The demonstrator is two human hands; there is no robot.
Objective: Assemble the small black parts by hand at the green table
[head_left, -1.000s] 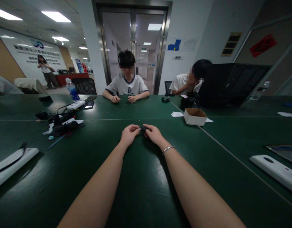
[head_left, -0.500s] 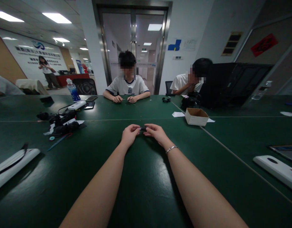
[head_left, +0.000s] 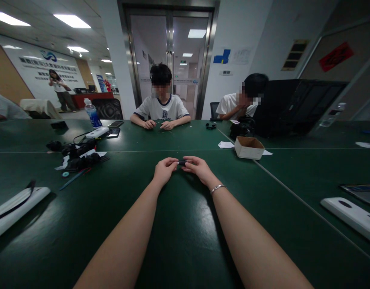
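Over the middle of the green table, both my hands hold one small dark, narrow object between them. My left hand pinches its left end, where a small light spot shows by the fingertips. The fingers of my right hand are closed around its right end. Only the short middle stretch is visible, so its exact kind cannot be made out. A silver bracelet circles my right wrist.
A cardboard box stands to the right, near white paper. Black cables and parts lie left, with a water bottle behind. White devices rest at both sides. One person sits opposite; another sits right.
My hands stay almost in place, still holding the small dark object. It seems to have turned slightly between my fingers. The person opposite has shifted their hands a little.
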